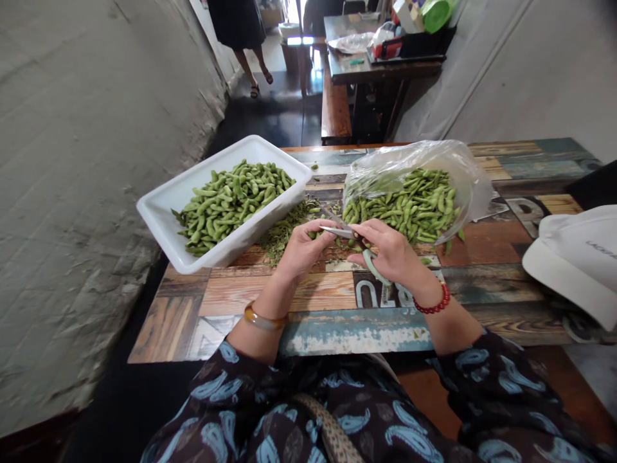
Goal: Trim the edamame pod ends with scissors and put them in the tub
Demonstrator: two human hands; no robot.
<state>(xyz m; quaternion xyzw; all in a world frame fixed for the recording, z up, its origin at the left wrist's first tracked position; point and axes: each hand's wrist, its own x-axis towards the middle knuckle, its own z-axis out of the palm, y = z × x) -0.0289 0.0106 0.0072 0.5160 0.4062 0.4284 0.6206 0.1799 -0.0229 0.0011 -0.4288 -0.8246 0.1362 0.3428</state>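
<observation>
My right hand grips a pair of scissors with pale green handles, and the blades are parted, pointing left. Close to the blade tips, my left hand is closed in a pinch, with a bit of green edamame pod showing at its fingers, mostly hidden. A white plastic tub at the left holds a heap of edamame pods. To the right, more pods spill from a clear plastic bag lying on its side. Trimmed stems and scraps are piled between tub and bag.
The patchwork wooden table runs across the front. A white cap lies at the right edge. Beyond are a bench, a second table with clutter, and a person standing in the aisle. Walls flank both sides.
</observation>
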